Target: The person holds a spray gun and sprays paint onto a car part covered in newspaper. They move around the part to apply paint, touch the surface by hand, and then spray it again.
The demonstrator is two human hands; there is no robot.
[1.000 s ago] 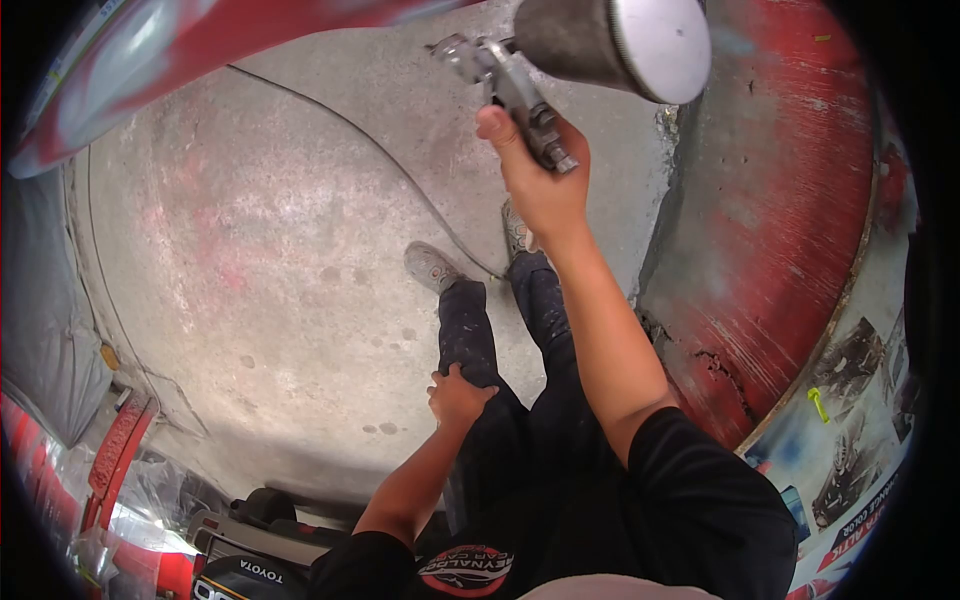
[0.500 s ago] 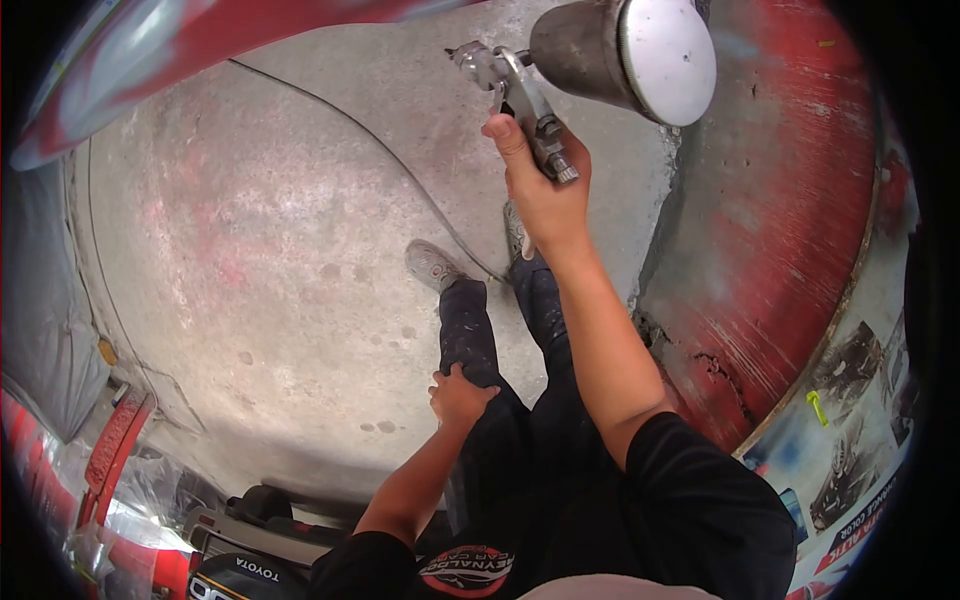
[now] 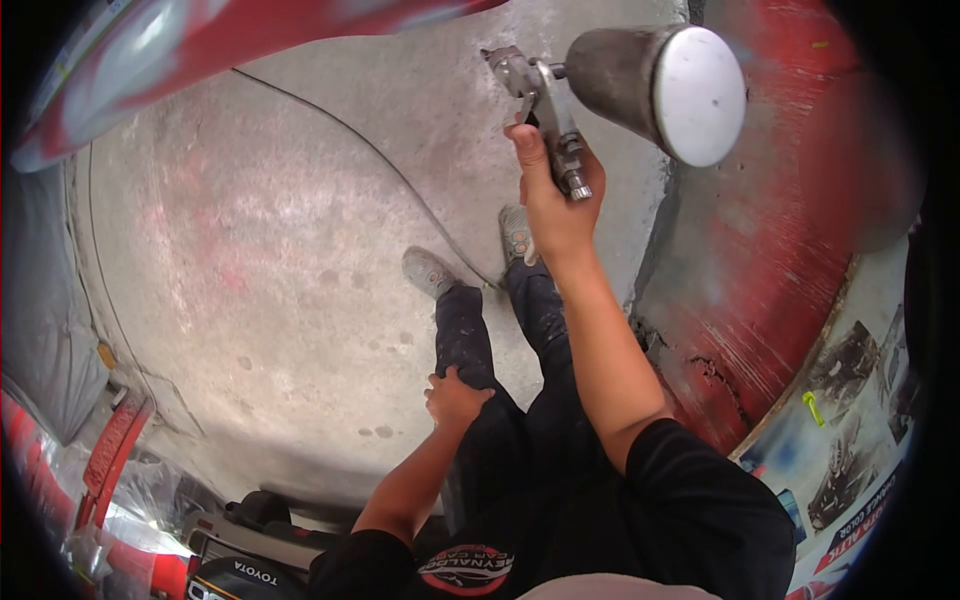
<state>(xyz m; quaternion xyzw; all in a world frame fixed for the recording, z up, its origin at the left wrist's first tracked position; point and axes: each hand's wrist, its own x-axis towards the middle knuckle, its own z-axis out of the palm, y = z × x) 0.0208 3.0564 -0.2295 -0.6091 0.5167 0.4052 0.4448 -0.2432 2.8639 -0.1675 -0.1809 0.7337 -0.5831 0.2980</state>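
While right hand (image 3: 555,205) grip holds spray gun (image 3: 545,95), nozzle hidden, left hand (image 3: 455,397) fingers curl on thigh

R arm stretched fwd, right hand (image 3: 555,200) fisted in a grip. L arm bent; left hand (image 3: 455,398) flat on thigh.

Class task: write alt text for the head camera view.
The right hand grips a spray gun with a metal cup raised over a concrete floor. The left hand rests on the person's dark trouser leg.
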